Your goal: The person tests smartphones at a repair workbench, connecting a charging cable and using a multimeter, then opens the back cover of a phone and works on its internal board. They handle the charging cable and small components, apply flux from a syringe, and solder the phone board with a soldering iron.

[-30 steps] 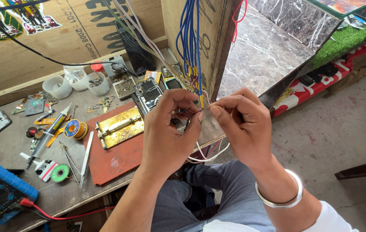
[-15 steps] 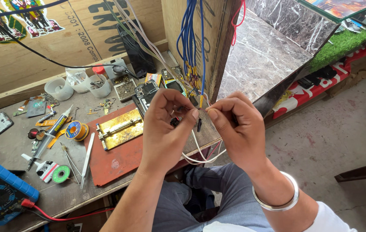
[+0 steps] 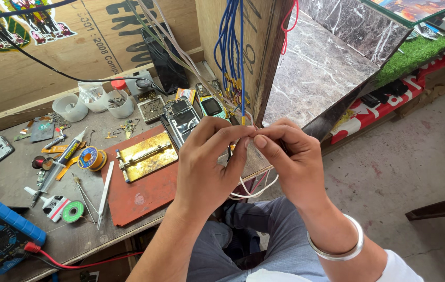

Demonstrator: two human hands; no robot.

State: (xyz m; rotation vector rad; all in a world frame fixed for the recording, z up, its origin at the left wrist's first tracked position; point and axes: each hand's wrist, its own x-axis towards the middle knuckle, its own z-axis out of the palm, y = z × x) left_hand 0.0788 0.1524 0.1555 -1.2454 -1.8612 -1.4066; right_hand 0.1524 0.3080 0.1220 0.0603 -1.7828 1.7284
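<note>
While my left hand [image 3: 207, 162] and right hand [image 3: 290, 162] both pinch the thin wire ends [image 3: 247, 137] at the blue wire bundle [image 3: 233, 52] over the workbench [image 3: 24, 156] edge, I judge them light, limp, kink-prone: grip the insulation near the tips.

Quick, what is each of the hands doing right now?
Left hand: closed, fingertips pinching the thin white wires.
Right hand: closed, pinching the same wires.
</note>
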